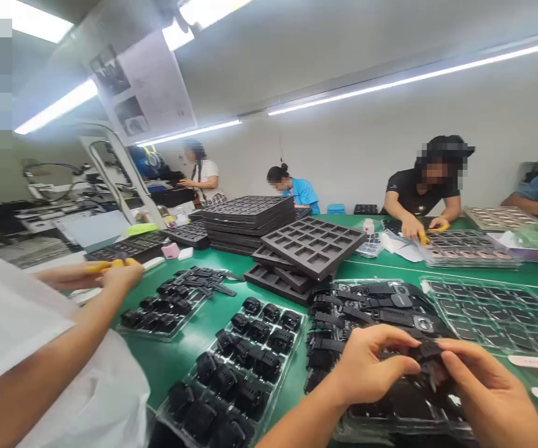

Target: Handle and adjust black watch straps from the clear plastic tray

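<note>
Pinching one black watch (430,351) from both sides, lower right of frame: left hand (367,367) grips it between thumb and fingers, right hand (488,389) likewise. Fingers cover part of it.

Directly below: one clear tray (344,429) with black-strapped watches piled flat, overlapping, no reliable count. Lower centre: second clear tray (286,367), about 15 looped watches, roughly 3 x 5. Left of that: third watch tray (166,338), also too jumbled to count. Right edge: one clear tray of flat dark squares (497,312), at least three rows, plus white strips (537,362) carrying print, not readable. All on the green table (225,311).

Centre: two stacks of black pocketed trays, one tall (245,224), one tilted (313,246); layers uncounted. Five co-workers visible, nearest in a white garment (110,379), far left. Upper left: one printed sheet (159,87), two photos, text illegible. No brand legible.
</note>
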Motion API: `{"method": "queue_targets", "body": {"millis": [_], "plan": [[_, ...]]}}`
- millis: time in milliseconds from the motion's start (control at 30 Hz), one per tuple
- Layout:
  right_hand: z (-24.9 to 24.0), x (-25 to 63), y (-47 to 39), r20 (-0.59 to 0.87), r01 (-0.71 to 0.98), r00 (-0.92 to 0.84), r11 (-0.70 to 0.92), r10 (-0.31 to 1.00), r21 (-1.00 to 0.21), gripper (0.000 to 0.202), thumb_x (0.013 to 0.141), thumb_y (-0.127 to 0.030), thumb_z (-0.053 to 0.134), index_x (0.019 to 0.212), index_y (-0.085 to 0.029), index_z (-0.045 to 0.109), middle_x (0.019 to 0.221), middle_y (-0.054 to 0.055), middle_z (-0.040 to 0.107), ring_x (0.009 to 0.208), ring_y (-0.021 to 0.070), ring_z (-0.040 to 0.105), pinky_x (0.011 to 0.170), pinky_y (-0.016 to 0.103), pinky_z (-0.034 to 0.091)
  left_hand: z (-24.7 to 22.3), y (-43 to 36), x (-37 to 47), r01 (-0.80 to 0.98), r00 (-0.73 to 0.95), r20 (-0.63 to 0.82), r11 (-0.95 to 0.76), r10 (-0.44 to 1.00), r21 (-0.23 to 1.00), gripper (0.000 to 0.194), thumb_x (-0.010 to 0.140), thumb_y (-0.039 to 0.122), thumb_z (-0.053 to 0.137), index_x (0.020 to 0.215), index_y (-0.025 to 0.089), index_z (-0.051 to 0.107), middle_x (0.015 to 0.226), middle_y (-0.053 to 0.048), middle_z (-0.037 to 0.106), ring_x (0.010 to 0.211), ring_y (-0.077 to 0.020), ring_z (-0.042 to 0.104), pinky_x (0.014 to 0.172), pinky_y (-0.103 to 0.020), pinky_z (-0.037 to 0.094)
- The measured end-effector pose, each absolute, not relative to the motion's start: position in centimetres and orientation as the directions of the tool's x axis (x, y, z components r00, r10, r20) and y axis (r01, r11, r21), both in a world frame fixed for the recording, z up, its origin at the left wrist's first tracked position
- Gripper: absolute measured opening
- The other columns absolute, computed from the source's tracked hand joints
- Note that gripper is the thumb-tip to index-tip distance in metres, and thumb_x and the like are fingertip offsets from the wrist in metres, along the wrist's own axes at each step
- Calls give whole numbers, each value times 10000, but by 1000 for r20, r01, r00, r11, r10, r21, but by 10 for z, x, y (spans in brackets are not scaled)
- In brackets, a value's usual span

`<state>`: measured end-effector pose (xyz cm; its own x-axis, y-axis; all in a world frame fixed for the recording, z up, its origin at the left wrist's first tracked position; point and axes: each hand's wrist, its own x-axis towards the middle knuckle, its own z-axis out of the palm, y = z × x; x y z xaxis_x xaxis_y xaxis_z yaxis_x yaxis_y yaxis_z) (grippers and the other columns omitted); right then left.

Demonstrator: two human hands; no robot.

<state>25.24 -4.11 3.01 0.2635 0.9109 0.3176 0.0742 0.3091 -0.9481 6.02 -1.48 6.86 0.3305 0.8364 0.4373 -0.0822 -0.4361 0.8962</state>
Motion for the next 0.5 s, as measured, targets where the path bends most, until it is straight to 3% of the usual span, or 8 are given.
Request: {"method": "queue_targets", "body": {"millis": [100,200,267,333,500], "plan": [[41,247,-39,338,32,154,338,928,-941,315,841,-545,728,945,-248,743,922,71,769,604,196,684,530,260,594,62,-9,60,-51,326,627,-649,707,759,121,845,200,767,951,161,811,944,-97,804,867,-204,755,820,-291,604],[41,249,-38,343,134,3,339,939,-931,317,791,-491,793,1012,-265,760,1126,82,762,915,262,740,748,275,627,59,-7,61,50,331,808,-864,487,501,138,926,197,677,985,160,797,935,-110,782,841,-178,727,773,-274,603],[40,250,-39,315,188,-55,320,948,-929,316,762,-450,825,1019,-273,775,1081,66,779,999,276,732,857,284,608,59,-7,62,124,325,865,-924,382,362,162,955,177,629,1025,171,775,890,-89,764,801,-160,697,739,-267,594],[39,249,-39,301,189,-34,302,953,-934,269,760,-441,821,963,-268,784,1020,56,789,939,267,745,831,273,613,60,-7,62,169,324,891,-946,318,276,168,966,169,611,1054,184,753,851,-65,748,772,-153,670,724,-270,584],[38,246,-40,283,171,75,267,956,-948,346,705,-475,821,975,-264,772,923,40,787,800,254,756,697,251,621,62,-6,60,248,340,887,-940,312,235,176,968,287,629,1008,186,768,881,-82,702,819,-164,651,770,-291,584]]}}
